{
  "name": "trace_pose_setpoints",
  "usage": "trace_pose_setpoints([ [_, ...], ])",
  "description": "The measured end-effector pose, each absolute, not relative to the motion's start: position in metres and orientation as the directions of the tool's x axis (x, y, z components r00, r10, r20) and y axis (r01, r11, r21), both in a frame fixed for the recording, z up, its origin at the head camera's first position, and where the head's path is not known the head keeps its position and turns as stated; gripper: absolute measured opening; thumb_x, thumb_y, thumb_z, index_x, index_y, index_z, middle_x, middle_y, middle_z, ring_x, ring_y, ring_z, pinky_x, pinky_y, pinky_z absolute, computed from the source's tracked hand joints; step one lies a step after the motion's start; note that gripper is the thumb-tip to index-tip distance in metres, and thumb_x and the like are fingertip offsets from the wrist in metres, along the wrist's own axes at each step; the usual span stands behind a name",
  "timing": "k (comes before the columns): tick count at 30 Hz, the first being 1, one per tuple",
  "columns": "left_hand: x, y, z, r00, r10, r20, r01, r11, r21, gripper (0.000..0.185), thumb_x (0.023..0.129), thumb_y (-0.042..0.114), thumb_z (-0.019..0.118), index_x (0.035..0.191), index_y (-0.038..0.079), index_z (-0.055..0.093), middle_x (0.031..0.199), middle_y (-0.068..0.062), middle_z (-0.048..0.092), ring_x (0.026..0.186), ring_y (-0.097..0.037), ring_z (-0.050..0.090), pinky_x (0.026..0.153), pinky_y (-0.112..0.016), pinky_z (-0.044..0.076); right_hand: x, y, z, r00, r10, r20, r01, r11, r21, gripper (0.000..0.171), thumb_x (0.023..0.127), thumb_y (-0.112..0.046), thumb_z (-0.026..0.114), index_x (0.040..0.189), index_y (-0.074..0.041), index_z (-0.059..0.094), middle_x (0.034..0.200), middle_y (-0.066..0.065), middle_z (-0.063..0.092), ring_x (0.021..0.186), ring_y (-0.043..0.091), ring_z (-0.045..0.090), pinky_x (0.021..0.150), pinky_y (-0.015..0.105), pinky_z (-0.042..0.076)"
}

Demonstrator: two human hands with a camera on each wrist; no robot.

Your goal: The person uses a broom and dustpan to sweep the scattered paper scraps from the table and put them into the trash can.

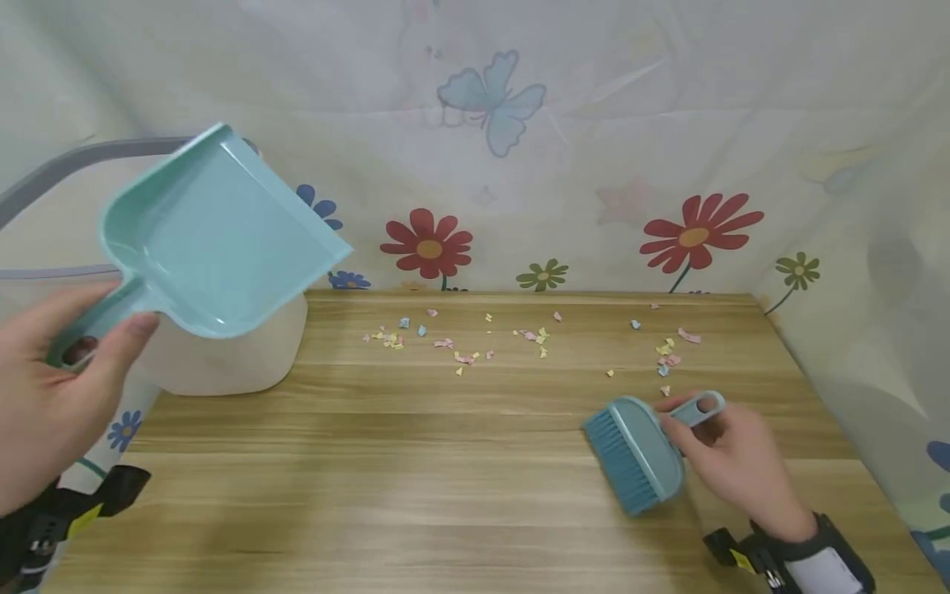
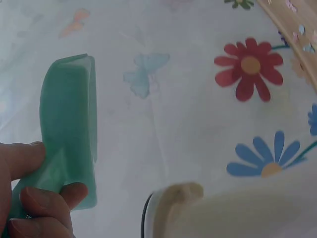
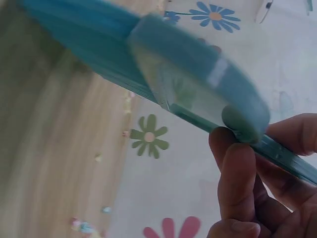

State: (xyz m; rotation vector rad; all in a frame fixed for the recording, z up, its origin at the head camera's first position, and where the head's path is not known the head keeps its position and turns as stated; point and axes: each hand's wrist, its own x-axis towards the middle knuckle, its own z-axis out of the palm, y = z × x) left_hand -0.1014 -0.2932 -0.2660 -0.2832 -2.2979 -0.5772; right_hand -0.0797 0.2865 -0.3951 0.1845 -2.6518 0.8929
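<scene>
In the head view my left hand [image 1: 74, 388] grips the handle of a light teal dustpan [image 1: 215, 239], lifted at the left in front of a white bin. The left wrist view shows the dustpan [image 2: 67, 129] from its side, with fingers around the handle. My right hand [image 1: 742, 462] pinches the handle of a small teal hand brush [image 1: 646, 458] over the table's right part, bristles pointing left. In the right wrist view thumb and fingers hold the brush [image 3: 198, 69] by its handle. Small pink, yellow and blue paper scraps [image 1: 463, 359] lie scattered along the table's back.
The white bin [image 1: 275, 355] with a grey rim stands at the left, partly hidden by the dustpan. A flower-printed curtain [image 1: 579, 165] hangs behind and beside the wooden table [image 1: 386, 495]. More scraps [image 1: 668, 360] lie at the right rear.
</scene>
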Motion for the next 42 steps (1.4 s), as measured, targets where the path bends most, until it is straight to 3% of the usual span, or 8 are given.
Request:
trace_pose_setpoints([
  [4,-0.096,-0.267,-0.282,-0.739,0.119,0.663,0.438,0.832,0.340,0.034,0.088,0.006,0.082,0.121,0.002,0.074,0.072,-0.007,0.061,0.053,0.006,0.035,0.052,-0.013,0.029,-0.090,0.281,-0.388,-0.886,-0.069,0.458,-0.327,0.795,-0.512,0.018,0.088,-0.005,0.080,0.105,-0.011,0.078,0.072,-0.003,0.067,0.054,0.000,0.042,0.047,0.020,0.032],
  [7,-0.097,-0.251,-0.304,-0.761,0.173,0.625,0.490,0.785,0.380,0.035,0.082,0.004,0.086,0.116,0.005,0.076,0.083,-0.005,0.071,0.059,0.003,0.044,0.055,-0.012,0.036,-0.103,0.275,-0.384,-0.831,-0.109,0.546,-0.399,0.801,-0.447,0.025,0.085,-0.002,0.082,0.107,-0.012,0.078,0.080,0.000,0.073,0.054,0.002,0.041,0.050,0.016,0.030],
  [9,-0.098,-0.242,-0.318,-0.794,0.206,0.572,0.491,0.774,0.401,0.035,0.083,0.007,0.086,0.117,0.007,0.077,0.085,-0.004,0.074,0.059,0.001,0.046,0.054,-0.013,0.037,-0.114,0.270,-0.383,-0.791,-0.134,0.597,-0.440,0.802,-0.403,0.029,0.083,0.001,0.084,0.109,-0.011,0.079,0.087,0.002,0.077,0.058,0.005,0.053,0.063,0.009,0.038],
  [14,-0.101,-0.223,-0.353,-0.873,0.263,0.410,0.453,0.750,0.483,0.031,0.092,0.022,0.081,0.121,0.012,0.076,0.079,0.008,0.070,0.056,0.000,0.046,0.052,-0.019,0.040,-0.145,0.255,-0.384,-0.723,-0.209,0.659,-0.513,0.801,-0.309,0.036,0.078,0.004,0.087,0.110,-0.012,0.080,0.096,0.005,0.079,0.083,0.022,0.072,0.087,0.031,0.051],
  [18,-0.102,-0.210,-0.379,-0.908,0.298,0.295,0.416,0.724,0.549,0.032,0.095,0.031,0.077,0.121,0.012,0.075,0.085,0.011,0.073,0.063,0.002,0.054,0.057,-0.021,0.047,-0.168,0.245,-0.393,-0.694,-0.274,0.666,-0.547,0.802,-0.240,0.039,0.077,0.003,0.088,0.112,-0.014,0.080,0.093,0.005,0.077,0.081,0.022,0.068,0.067,0.037,0.048],
  [22,-0.101,-0.198,-0.401,-0.922,0.332,0.197,0.381,0.698,0.607,0.036,0.097,0.040,0.073,0.121,0.013,0.075,0.101,0.006,0.078,0.076,0.003,0.063,0.065,-0.021,0.052,-0.190,0.238,-0.406,-0.668,-0.326,0.669,-0.581,0.790,-0.196,0.044,0.075,0.009,0.087,0.113,-0.012,0.081,0.095,0.010,0.075,0.083,0.026,0.070,0.065,0.040,0.056],
  [33,-0.097,-0.180,-0.438,-0.903,0.421,0.091,0.383,0.689,0.616,0.038,0.096,0.047,0.072,0.119,0.018,0.076,0.114,0.009,0.076,0.089,0.004,0.063,0.079,-0.022,0.055,-0.222,0.231,-0.427,-0.819,-0.305,0.485,-0.476,0.835,-0.278,0.050,0.080,0.017,0.071,0.120,-0.012,0.079,0.114,0.014,0.076,0.099,0.033,0.073,0.078,0.047,0.058],
  [42,-0.096,-0.179,-0.441,-0.902,0.429,0.043,0.363,0.701,0.614,0.041,0.096,0.046,0.072,0.122,0.015,0.076,0.113,0.004,0.077,0.075,0.003,0.054,0.069,-0.020,0.047,-0.203,0.239,-0.422,-0.868,-0.395,0.300,-0.488,0.788,-0.374,0.057,0.076,0.025,0.069,0.119,-0.011,0.079,0.119,0.009,0.077,0.116,0.034,0.071,0.090,0.051,0.058],
])
